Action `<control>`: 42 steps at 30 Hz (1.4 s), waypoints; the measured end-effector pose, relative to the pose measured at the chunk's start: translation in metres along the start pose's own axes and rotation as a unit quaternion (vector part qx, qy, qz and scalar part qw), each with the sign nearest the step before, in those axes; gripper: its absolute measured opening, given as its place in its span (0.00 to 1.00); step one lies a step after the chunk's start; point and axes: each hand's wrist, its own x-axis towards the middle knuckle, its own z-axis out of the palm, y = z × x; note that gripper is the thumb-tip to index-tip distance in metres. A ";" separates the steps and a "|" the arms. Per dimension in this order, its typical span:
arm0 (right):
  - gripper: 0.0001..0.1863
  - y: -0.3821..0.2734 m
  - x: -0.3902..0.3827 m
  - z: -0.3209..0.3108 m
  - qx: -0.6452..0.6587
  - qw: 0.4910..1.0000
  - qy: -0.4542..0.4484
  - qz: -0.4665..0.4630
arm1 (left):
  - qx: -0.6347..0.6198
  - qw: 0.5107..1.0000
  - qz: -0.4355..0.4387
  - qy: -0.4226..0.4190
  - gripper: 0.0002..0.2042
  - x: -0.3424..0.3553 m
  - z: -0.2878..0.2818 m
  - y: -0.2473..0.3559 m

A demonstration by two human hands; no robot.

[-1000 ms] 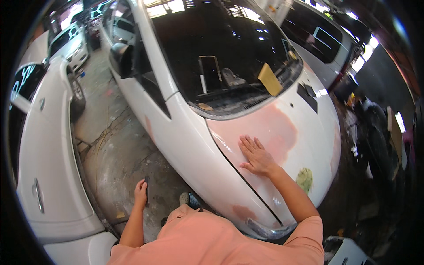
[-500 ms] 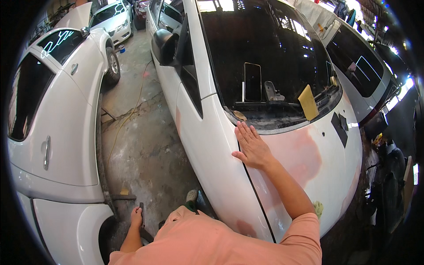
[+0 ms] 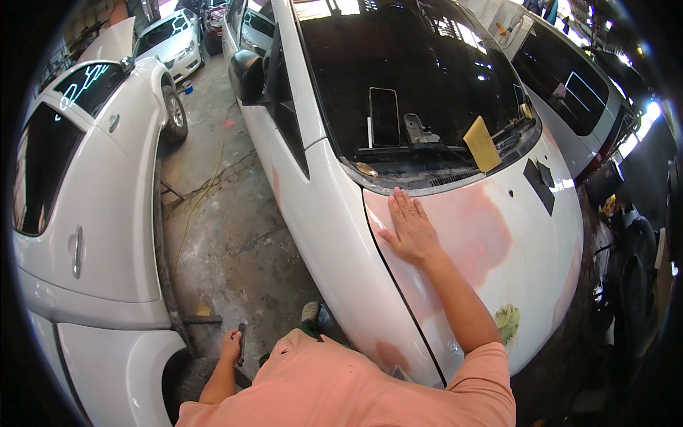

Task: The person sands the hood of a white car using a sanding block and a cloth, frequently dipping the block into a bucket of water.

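Hood (image 3: 491,285), right of centre, lies under the right hand (image 3: 413,231) — open and flat, seemingly for broad contact; at lower left, the left hand (image 3: 231,345) grips a dark bar-shaped object (image 3: 242,342).

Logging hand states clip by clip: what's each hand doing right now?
Left hand: closed, holding a dark narrow object, kind unclear.
Right hand: open, palm down on the car's hood, holding nothing.

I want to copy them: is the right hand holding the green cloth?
No, the right hand lies flat on the hood, apart from the cloth.
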 end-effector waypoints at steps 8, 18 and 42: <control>0.48 0.016 -0.044 -0.010 0.014 0.995 -0.027 0.091 | 0.037 0.999 -0.022 -0.018 0.17 -0.007 -0.004 -0.017; 0.49 0.022 -0.122 -0.010 0.017 0.987 -0.007 0.161 | 0.050 0.994 0.005 -0.101 0.19 0.024 0.007 -0.006; 0.37 -0.114 -0.245 -0.014 0.436 0.806 0.257 0.307 | -0.117 0.741 0.377 -0.544 0.32 -0.242 0.196 0.454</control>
